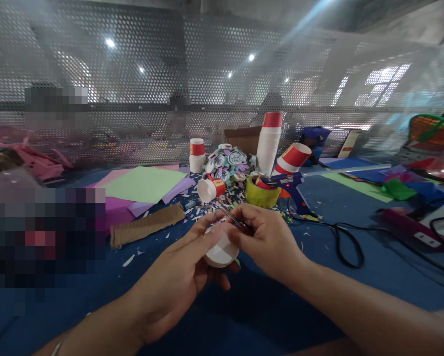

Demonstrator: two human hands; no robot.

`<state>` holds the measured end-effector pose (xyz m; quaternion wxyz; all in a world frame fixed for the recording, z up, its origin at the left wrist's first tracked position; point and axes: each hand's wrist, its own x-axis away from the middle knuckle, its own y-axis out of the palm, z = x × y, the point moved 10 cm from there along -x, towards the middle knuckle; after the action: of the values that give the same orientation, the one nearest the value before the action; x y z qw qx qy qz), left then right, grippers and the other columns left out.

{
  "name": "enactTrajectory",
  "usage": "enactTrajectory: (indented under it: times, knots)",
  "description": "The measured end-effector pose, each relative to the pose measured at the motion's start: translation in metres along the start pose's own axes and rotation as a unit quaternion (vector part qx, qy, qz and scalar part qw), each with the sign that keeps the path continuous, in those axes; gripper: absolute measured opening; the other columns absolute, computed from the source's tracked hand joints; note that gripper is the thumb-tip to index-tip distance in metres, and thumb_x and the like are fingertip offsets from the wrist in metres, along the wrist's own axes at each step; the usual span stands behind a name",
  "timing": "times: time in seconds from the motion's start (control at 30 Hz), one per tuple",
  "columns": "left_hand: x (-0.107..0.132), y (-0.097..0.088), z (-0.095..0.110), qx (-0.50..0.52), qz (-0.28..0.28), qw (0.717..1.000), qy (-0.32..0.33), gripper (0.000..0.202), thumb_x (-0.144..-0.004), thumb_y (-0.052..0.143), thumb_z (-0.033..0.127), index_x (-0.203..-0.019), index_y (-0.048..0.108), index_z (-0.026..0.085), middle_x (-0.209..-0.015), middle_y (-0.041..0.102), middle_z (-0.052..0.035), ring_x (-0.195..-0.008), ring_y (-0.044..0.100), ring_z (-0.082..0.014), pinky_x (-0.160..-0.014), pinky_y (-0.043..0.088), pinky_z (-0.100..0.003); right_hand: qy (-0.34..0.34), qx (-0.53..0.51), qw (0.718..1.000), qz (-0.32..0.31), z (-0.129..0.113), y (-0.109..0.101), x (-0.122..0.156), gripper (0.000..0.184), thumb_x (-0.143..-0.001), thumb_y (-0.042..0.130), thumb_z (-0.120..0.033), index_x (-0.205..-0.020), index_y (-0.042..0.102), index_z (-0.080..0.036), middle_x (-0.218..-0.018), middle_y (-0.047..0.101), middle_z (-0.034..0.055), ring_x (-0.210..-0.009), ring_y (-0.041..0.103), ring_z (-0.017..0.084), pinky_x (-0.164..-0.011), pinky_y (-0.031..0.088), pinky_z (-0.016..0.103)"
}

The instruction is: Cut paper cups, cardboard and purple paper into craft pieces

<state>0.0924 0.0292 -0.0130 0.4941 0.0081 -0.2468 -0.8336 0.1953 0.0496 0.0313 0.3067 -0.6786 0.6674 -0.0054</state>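
Note:
In the middle of the head view my left hand (177,267) is closed around a white paper cup (222,253), with its round face tilted toward me. My right hand (272,242) is closed on scissors (240,222); their slim metal blades point up and left at the cup's far edge. The right thumb presses near the cup too. Most of the scissors' handle is hidden by my fingers. Just beyond the hands, a red and white paper cup (211,189) lies on its side among small paper scraps.
A blue glue gun (290,188) rests at a yellow-green bowl (262,192), its black cable (350,247) looping right. Behind stand stacked cups (269,148) and a pile of cut paper pieces (227,160). Left are coloured sheets (140,184) and a cardboard strip (148,226); right, a power strip (411,227).

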Motion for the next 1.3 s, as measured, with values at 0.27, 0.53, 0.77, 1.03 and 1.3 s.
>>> enactTrajectory:
  times: [0.27,0.53,0.77,1.03,1.3]
  knots:
    - [-0.004,-0.001,0.008,-0.091,0.006,0.993,0.07,0.057,-0.082,0.068,0.017,-0.133,0.044,0.026,-0.105,0.063,-0.0038,-0.09,0.057,-0.0182,-0.071,0.05,-0.027,0.002,-0.042,0.999,0.019,-0.001,-0.003,0.0,0.011,-0.081,0.061,-0.027,-0.074,0.059,-0.018,-0.065,0.055,-0.0018,-0.057,0.048,0.011,-0.051,0.04,0.022]
    - [-0.002,-0.014,0.03,-0.201,0.061,0.965,0.155,0.042,-0.079,0.073,0.019,-0.118,0.062,0.023,-0.085,0.065,-0.0013,-0.093,0.059,-0.0199,-0.085,0.044,-0.027,-0.029,-0.027,0.999,0.017,-0.008,-0.003,0.001,0.009,-0.085,0.061,-0.028,-0.085,0.063,-0.019,-0.071,0.057,-0.0021,-0.06,0.048,0.01,-0.055,0.04,0.021]
    - [0.0,-0.012,0.036,-0.281,0.047,0.941,0.185,0.03,-0.083,0.068,0.028,-0.113,0.067,0.023,-0.084,0.067,-0.0022,-0.091,0.06,-0.0211,-0.081,0.042,-0.028,-0.048,0.001,0.999,0.025,-0.012,-0.004,0.002,0.013,-0.085,0.062,-0.027,-0.077,0.058,-0.019,-0.064,0.049,-0.0047,-0.058,0.043,0.01,-0.054,0.036,0.022]
    - [-0.004,-0.009,0.022,-0.133,0.01,0.986,0.096,0.024,-0.085,0.067,0.027,-0.108,0.07,0.022,-0.096,0.069,-0.0027,-0.09,0.059,-0.0175,-0.08,0.046,-0.026,-0.057,0.002,0.998,0.029,-0.01,-0.006,0.003,0.016,-0.087,0.062,-0.03,-0.077,0.059,-0.018,-0.065,0.046,-0.005,-0.059,0.041,0.01,-0.054,0.035,0.023]
    - [-0.005,-0.007,0.018,-0.033,-0.071,0.997,0.013,0.027,-0.091,0.061,0.032,-0.112,0.07,0.018,-0.111,0.067,-0.01,-0.103,0.059,-0.0225,-0.085,0.054,-0.036,-0.075,-0.026,0.996,0.038,-0.015,-0.013,0.006,0.012,-0.088,0.062,-0.03,-0.085,0.063,-0.019,-0.072,0.06,-0.0016,-0.063,0.051,0.011,-0.056,0.041,0.024]
